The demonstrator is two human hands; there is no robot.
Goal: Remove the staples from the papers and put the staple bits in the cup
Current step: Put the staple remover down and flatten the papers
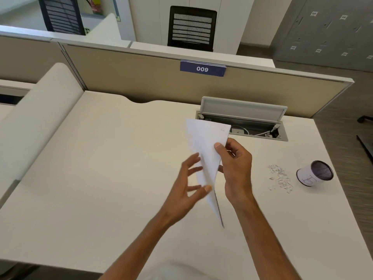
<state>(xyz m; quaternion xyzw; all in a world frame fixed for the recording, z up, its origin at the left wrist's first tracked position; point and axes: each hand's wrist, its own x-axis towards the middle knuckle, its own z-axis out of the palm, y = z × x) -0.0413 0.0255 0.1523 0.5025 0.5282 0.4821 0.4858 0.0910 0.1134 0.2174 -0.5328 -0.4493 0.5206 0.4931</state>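
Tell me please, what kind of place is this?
Most likely an open-plan office. A desk stands against a partition that carries a number sign, mesh office chairs stand at the desks beyond, and grey lockers line the far wall.

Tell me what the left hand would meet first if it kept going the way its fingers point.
Probably the white paper sheets held in the right hand; the left hand fingers point right at them, though depth is unclear.
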